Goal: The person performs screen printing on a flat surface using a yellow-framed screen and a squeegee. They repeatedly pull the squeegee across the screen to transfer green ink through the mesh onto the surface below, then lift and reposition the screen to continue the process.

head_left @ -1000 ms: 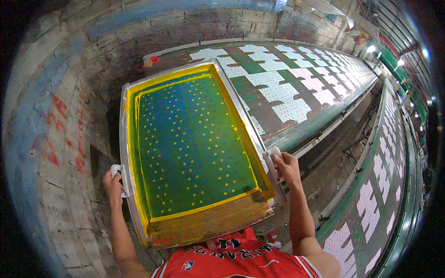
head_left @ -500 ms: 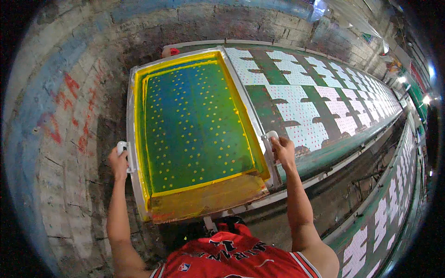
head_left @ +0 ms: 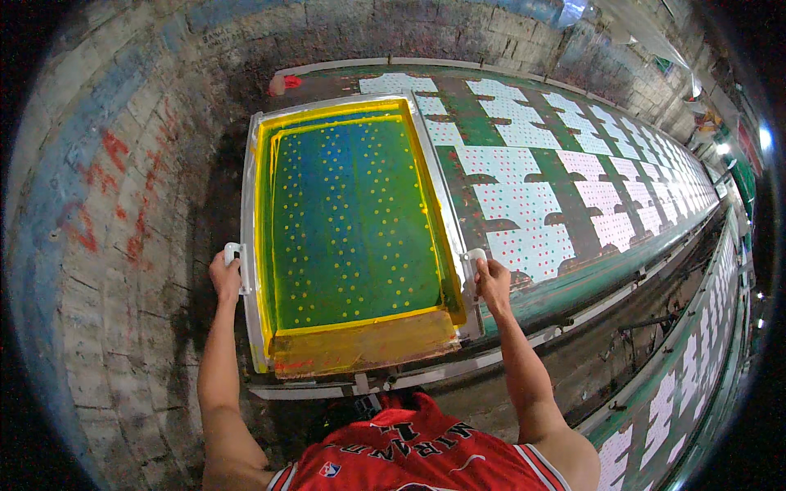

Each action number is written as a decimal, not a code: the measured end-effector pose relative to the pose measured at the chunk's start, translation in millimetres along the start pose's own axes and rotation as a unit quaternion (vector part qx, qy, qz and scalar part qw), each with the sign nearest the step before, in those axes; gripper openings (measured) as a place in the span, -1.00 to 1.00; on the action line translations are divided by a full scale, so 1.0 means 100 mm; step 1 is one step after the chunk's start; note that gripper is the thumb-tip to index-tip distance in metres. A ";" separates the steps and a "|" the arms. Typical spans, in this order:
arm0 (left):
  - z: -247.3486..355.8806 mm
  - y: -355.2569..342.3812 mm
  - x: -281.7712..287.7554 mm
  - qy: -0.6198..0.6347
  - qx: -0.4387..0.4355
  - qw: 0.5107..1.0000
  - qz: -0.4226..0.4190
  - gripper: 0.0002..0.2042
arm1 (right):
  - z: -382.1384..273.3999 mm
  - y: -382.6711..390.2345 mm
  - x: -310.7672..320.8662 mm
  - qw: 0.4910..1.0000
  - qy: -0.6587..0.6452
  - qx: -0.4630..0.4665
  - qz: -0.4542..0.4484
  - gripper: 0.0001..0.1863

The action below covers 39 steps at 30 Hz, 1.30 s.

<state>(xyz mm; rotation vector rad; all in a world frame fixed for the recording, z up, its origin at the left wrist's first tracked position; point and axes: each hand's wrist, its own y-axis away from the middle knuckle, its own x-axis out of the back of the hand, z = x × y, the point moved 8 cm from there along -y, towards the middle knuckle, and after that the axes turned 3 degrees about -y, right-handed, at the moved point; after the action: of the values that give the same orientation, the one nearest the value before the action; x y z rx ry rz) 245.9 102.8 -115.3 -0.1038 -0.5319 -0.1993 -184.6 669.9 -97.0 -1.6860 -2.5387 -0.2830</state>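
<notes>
A silk-screen printing frame (head_left: 252,204) lies in front of me over the near end of a long green table. Its green-and-blue mesh (head_left: 352,225) carries many small yellow dots and has a yellow border. Brown tape covers the strip (head_left: 364,345) closest to me. My left hand (head_left: 227,277) is closed round the white handle (head_left: 233,249) on the frame's left side. On the opposite side, my right hand (head_left: 493,283) grips the other white handle (head_left: 472,260). Whether the frame rests fully on the table cannot be made out.
White and pink dotted fabric pieces (head_left: 524,221) run in rows along the green table (head_left: 540,296) to the right. A red item (head_left: 291,82) lies at its far left corner. Another table with dotted pieces (head_left: 667,401) stands at lower right. A block wall (head_left: 123,229) rises at left.
The frame looks smaller and straighter, lower toward the table. More fabric shows past its far edge, and the table's front rail now shows below it. Both hands have kept hold of the handles.
</notes>
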 end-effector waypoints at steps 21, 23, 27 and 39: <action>-0.13 0.28 -0.09 -0.009 0.023 0.999 -0.028 -0.71 | 0.26 0.16 0.20 1.000 0.014 0.018 0.003 -0.59; -0.03 0.30 -0.06 -0.019 0.003 1.000 -0.020 -0.72 | 0.29 0.16 0.19 1.000 0.020 -0.002 -0.001 -0.59; -0.10 0.26 -0.05 0.008 -0.004 1.000 -0.002 -0.70 | 0.37 0.18 0.19 1.000 0.010 -0.020 -0.001 -0.58; -0.23 0.20 -0.18 -0.025 -0.026 0.999 -0.007 -0.66 | 0.39 0.15 0.27 1.000 0.015 0.006 0.001 -0.57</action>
<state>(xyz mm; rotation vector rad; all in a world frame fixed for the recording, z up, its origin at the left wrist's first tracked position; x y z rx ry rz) 246.7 121.3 -144.9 -0.1558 -0.5775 -0.2252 -180.1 708.0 -128.8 -1.6667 -2.5114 -0.2891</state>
